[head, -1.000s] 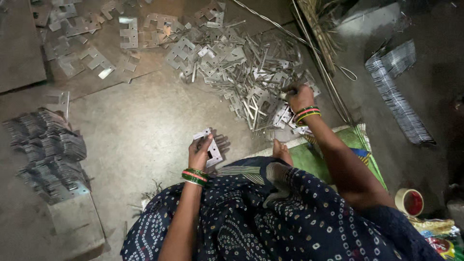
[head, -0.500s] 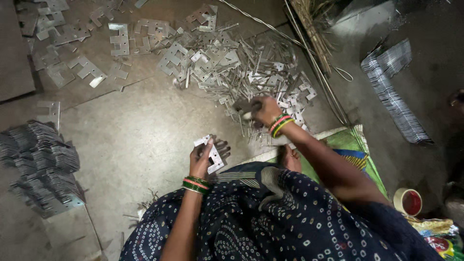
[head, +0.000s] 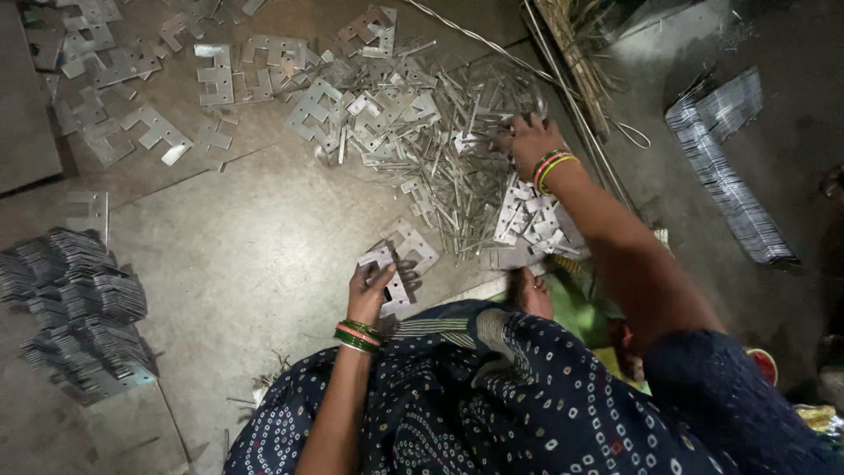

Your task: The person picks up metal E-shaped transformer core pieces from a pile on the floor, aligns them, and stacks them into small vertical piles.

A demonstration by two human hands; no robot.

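My left hand (head: 369,295) holds a small stack of flat stamped metal plates (head: 387,277) just above my lap, fingers curled round them. My right hand (head: 527,141) is stretched out over the heap of loose metal plates and thin strips (head: 422,132) on the floor, fingers down among the pieces; whether it has gripped one I cannot tell. Both wrists wear coloured bangles. I sit on the floor in dark dotted cloth (head: 527,405), with one foot (head: 532,295) showing beside the left hand.
A neat stack of metal plates (head: 75,308) lies at the left. Scattered notched plates (head: 158,132) cover the far left floor. A bundle of long strips (head: 725,167) lies at the right, beside rods and wire (head: 580,105). A red-rimmed cup (head: 763,362) stands at my right.
My right hand has drawn left and a little nearer across the heap. The left hand has kept its stack in nearly the same place. The view has shifted.
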